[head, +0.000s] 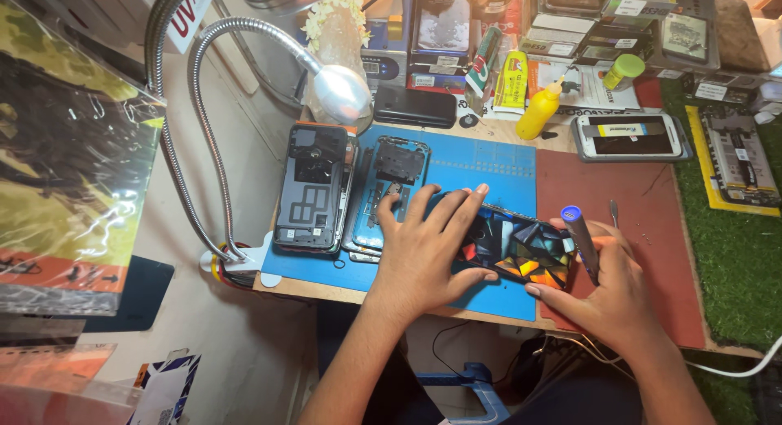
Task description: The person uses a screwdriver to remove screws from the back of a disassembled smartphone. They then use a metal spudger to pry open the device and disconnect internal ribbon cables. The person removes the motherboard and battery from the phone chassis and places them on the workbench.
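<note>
A phone with a colourful patterned back [517, 250] is held flat between both hands, near the front edge of the wooden table [326, 291]. The left hand [423, 250] is laid on the left part of this phone with the fingers spread, and the palm is pressed down on it. The right hand [607, 282] is closed around the phone's right end, with the thumb under its lower edge, and a screwdriver with a blue cap [580, 242] is gripped upright between the fingers of the same hand. The phone is lying across the border where the blue work mat [489, 160] is met by the red mat [627, 189]. Just left of the left hand, an opened phone frame [391, 189] and a dark back cover [314, 189] are placed side by side on the blue mat, very near to the fingertips. Beyond both hands, free mat surface is seen up to a yellow glue bottle [538, 111] and a white phone [631, 138]. A bent lamp [338, 89] is hanging over the far left corner. Right of the right hand, the red mat is bordered by green artificial grass [725, 254].
</note>
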